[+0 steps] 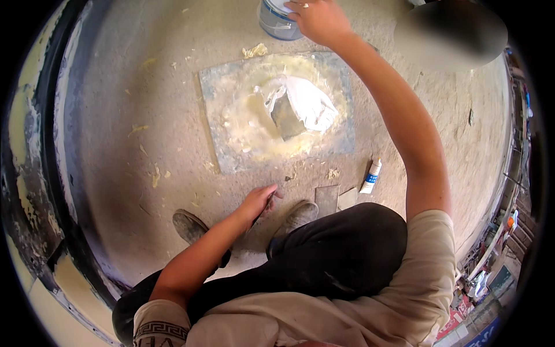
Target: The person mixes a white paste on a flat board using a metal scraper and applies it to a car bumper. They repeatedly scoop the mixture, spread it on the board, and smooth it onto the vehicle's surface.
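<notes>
My right hand (321, 22) reaches far forward, its fingers closed at the rim of a grey-blue tin (276, 24) cut off by the upper picture edge. Low in front of my shoes, my left hand (260, 203) is closed around a thin dark piece that I cannot make out. Between the hands lies a flat, smeared grey board (231, 144). On it rests a white, folded mass (309, 103), paste or cloth, partly over a square grey plate (286, 120). A white and blue tube (371, 177) lies on the floor right of the board.
A grey rectangular plate (327, 198) and a small pale piece (348, 199) lie near my knee. Yellowish scraps (254, 51) are scattered over the concrete floor (156, 110). A paint-patched panel edge (60, 144) runs along the left; clutter (480, 286) lines the right.
</notes>
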`<state>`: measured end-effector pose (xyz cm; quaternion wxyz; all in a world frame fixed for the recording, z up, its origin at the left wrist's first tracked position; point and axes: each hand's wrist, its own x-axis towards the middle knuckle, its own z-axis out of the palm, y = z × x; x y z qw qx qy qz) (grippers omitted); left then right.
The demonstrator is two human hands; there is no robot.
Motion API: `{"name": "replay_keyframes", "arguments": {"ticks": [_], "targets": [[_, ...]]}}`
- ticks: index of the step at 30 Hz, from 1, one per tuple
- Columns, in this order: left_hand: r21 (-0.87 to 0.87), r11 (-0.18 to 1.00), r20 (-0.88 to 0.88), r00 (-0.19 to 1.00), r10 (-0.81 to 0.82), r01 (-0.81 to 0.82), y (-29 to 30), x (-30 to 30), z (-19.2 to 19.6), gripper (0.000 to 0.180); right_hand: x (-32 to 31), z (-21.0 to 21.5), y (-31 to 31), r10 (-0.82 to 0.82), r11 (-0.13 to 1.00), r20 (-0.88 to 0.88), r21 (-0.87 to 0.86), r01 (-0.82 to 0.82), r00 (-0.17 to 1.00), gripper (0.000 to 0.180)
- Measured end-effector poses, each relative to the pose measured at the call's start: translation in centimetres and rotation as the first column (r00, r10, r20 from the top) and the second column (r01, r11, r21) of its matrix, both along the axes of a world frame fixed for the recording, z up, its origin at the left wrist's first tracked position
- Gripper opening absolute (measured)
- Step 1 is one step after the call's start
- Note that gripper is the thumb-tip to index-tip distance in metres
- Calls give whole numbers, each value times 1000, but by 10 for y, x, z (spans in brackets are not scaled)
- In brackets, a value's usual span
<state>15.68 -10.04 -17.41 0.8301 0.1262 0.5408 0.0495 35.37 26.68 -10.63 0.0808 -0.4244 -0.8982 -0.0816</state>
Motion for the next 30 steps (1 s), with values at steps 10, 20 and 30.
{"name": "replay_keyframes", "arguments": {"ticks": [10,20,30], "targets": [[-1,1000,-4,1000,23,-23,7,0,-2,50,1,0,-4,-75,992,89,-91,83,993,34],[396,856,-9,931,365,-331,85,-29,90,33,-5,43,-172,7,971,-241,-232,-64,971,66],[817,521,36,923,383,-248,124,-30,165,29,-23,78,-216,128,908,-304,-347,-235,944,59]]}}
